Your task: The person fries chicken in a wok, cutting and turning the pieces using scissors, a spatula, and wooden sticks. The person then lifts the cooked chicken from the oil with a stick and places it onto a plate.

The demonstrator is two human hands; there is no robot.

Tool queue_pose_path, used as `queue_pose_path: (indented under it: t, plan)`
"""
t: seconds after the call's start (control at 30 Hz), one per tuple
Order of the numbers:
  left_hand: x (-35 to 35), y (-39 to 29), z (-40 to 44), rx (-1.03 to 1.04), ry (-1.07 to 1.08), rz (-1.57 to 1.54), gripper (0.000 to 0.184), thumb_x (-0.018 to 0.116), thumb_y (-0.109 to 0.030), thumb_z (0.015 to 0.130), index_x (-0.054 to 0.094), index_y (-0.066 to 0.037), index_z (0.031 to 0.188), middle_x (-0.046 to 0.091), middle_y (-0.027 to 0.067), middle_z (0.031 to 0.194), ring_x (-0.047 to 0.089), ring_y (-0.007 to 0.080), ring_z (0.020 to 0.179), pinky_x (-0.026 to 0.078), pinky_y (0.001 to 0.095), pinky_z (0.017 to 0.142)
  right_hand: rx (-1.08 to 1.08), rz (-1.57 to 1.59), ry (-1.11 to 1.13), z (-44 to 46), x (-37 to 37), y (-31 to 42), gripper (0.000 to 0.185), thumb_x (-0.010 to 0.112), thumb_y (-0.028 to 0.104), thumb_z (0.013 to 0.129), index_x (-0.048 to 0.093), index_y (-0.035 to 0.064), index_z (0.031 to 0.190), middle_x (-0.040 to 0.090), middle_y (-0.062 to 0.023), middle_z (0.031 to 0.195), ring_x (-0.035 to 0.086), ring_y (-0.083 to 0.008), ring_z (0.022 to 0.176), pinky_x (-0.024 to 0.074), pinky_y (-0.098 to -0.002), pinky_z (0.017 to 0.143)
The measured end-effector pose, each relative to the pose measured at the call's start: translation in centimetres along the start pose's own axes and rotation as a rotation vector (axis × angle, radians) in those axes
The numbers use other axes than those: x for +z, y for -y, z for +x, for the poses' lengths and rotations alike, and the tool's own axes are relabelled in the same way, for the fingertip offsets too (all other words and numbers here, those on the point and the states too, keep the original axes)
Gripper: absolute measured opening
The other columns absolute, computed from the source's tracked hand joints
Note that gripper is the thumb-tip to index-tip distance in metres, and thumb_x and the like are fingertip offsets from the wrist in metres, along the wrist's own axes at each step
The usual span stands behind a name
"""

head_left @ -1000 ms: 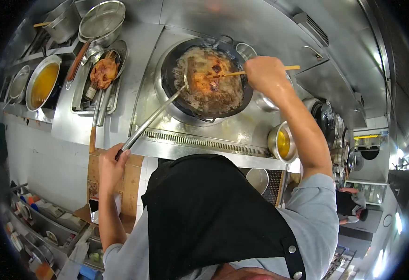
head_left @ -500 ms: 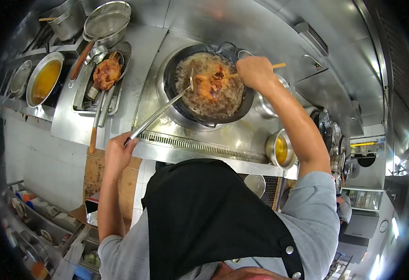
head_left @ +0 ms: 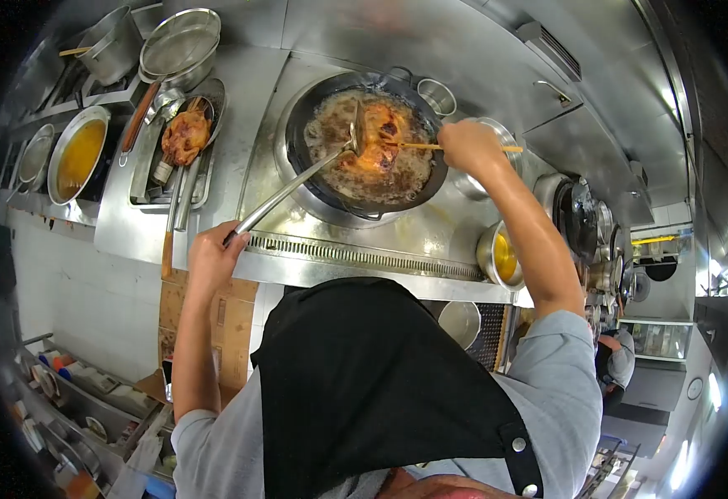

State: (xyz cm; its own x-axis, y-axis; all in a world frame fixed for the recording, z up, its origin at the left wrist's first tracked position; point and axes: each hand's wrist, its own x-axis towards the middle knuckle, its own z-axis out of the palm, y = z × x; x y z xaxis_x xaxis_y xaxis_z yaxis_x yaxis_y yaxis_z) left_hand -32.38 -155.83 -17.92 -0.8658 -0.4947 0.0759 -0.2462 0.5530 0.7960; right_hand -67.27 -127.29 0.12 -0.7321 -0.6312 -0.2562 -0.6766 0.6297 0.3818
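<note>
My left hand [head_left: 216, 252] grips the black end of a long-handled wok spatula [head_left: 285, 193]. Its metal head, seen nearly edge-on, rests against the left side of a browned whole bird [head_left: 378, 158] in bubbling oil [head_left: 330, 121]. A black wok [head_left: 300, 154] on the stove holds both. Closed around long wooden chopsticks [head_left: 418, 146], my right hand [head_left: 472, 148] is above the wok's right rim, with the tips at the bird. I cannot tell whether there is one stick or two.
Left of the wok, another cooked bird [head_left: 186, 137] lies in a strainer over a metal tray [head_left: 141, 179] with utensils. A pan of yellow oil [head_left: 81, 158] stands farther left. At right are a pot [head_left: 490, 249] and a small metal container [head_left: 437, 98]. Someone [head_left: 617, 358] stands far right.
The spatula head has shifted slightly right and up against the bird. My right hand has moved a little right and down, and the chopsticks now lie nearly level.
</note>
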Motion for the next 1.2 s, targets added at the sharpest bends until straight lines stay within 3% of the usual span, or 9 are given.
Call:
queue_pose_path:
  t: [0.43,0.53,0.6,0.63,0.67,0.73,0.83,1.03,1.2]
  plan:
    - [0.0,-1.6,0.5,0.103,0.012,0.124,0.024,0.075,-0.018,0.091,0.074,0.0,0.107,0.069,0.0207,0.078,0.065,0.039,0.069,0.05,0.0431,0.064,0.016,0.1,0.009,-1.3,3.4,-2.0,0.02,0.066,0.01,0.083,0.08,0.008,0.096,0.077,-0.0185,0.099,0.075,-0.039,0.092,0.0601,-0.0509,0.078]
    - [-1.1,-1.5,0.6,0.22,-0.019,0.1,0.023,0.074,-0.017,0.092,0.073,0.001,0.107,0.067,0.0174,0.074,0.065,0.0312,0.065,0.049,0.0407,0.062,0.057,0.085,-0.06,-1.2,3.8,-3.1,0.018,0.067,0.011,0.082,0.079,0.01,0.094,0.077,-0.0171,0.098,0.075,-0.0376,0.093,0.06,-0.0501,0.077]
    - [-2.2,-1.1,0.9,0.012,0.042,0.024,0.022,0.073,-0.016,0.094,0.072,0.002,0.106,0.063,0.011,0.07,0.062,0.02,0.063,0.046,0.0378,0.058,0.059,0.097,-0.085,-1.3,4.3,-3.8,0.017,0.067,0.012,0.082,0.079,0.0113,0.094,0.077,-0.0156,0.096,0.075,-0.037,0.092,0.0597,-0.05,0.076]
    - [-2.4,-0.6,1.3,-0.054,0.081,-0.025,0.023,0.07,-0.02,0.099,0.071,0.002,0.103,0.056,0.0033,0.064,0.053,0.0098,0.058,0.04,0.0308,0.052,0.049,0.097,-0.11,-1.4,4.5,-4.1,0.015,0.067,0.013,0.082,0.078,0.0125,0.093,0.077,-0.0142,0.094,0.074,-0.0364,0.092,0.0594,-0.0499,0.075]
    - [-2.6,-0.3,1.4,-0.051,0.084,-0.02,0.023,0.07,-0.02,0.099,0.071,0.002,0.103,0.056,0.0033,0.064,0.053,0.0098,0.058,0.04,0.0308,0.052,0.053,0.103,-0.11,-1.7,4.8,-4.2,0.015,0.067,0.013,0.082,0.078,0.0125,0.093,0.077,-0.0142,0.094,0.074,-0.0364,0.092,0.0594,-0.0499,0.075]
    - [-3.0,-0.2,1.3,-0.4,0.251,-0.407,0.025,0.066,-0.024,0.102,0.069,0.0,0.098,0.052,-0.0006,0.061,0.045,0.0078,0.051,0.033,0.026,0.047,0.047,0.121,-0.138,-2.4,5.7,-4.3,0.016,0.066,0.012,0.082,0.078,0.014,0.094,0.076,-0.0124,0.091,0.074,-0.0359,0.091,0.0582,-0.0508,0.073]
    - [-3.2,-0.1,-0.6,-0.421,0.305,-0.583,0.025,0.066,-0.027,0.103,0.066,-0.004,0.094,0.047,-0.0036,0.06,0.039,0.0052,0.048,0.028,0.0231,0.044,0.06,0.2,-0.196,-3.7,7.3,-4.5,0.017,0.066,0.011,0.082,0.077,0.0135,0.095,0.075,-0.013,0.09,0.073,-0.0358,0.09,0.0573,-0.0515,0.073]
    - [-3.0,0.8,-5.5,-0.538,0.411,-0.602,0.024,0.069,-0.027,0.101,0.066,-0.005,0.092,0.048,-0.004,0.06,0.039,0.0048,0.046,0.029,0.0229,0.042,0.068,0.235,-0.356,-5.7,9.8,-3.7,0.015,0.066,0.011,0.082,0.075,0.0113,0.093,0.073,-0.0131,0.087,0.073,-0.0354,0.088,0.0577,-0.0507,0.074]
    - [-1.7,-0.4,-4.7,-0.576,0.432,-0.598,0.027,0.067,-0.027,0.102,0.065,-0.002,0.093,0.048,-0.0037,0.06,0.039,0.0052,0.046,0.029,0.0227,0.042,0.056,0.23,-0.353,-5.9,10.0,-3.0,0.014,0.065,0.011,0.082,0.074,0.0096,0.092,0.072,-0.0138,0.086,0.073,-0.036,0.086,0.0581,-0.0502,0.074]
